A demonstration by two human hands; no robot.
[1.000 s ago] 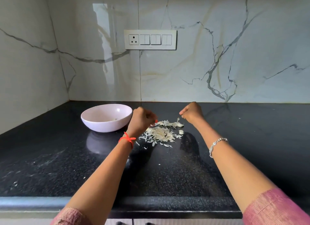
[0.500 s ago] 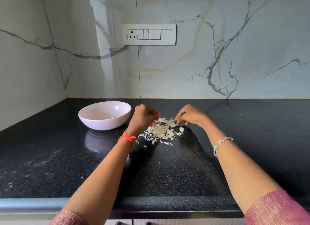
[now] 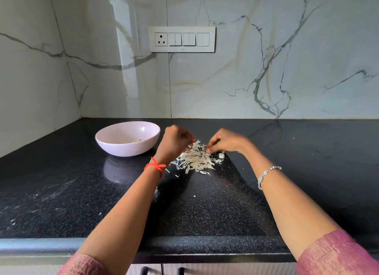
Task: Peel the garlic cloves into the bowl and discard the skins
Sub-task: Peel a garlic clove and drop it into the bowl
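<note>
The right hand (image 3: 225, 143) pinches into the loose heap of white papery garlic skins (image 3: 194, 162) on the black speckled countertop (image 3: 205, 213); the left hand (image 3: 174, 144) is curled — around what, I cannot tell. The pale pink bowl (image 3: 131, 148) sits just left — flimsy skins may cling to a clove and ride in.

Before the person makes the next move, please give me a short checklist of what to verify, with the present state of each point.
1. The bowl stands upright beside the left hand: ok.
2. Something pale already lies in the bowl: ok.
3. The skins are gathered in one pile on the counter: ok.
4. The right hand pinches at the pile: ok.
5. A clove in the left hand: cannot tell, curled fingers hide it.
6. The skins are discarded: not ok.
</note>
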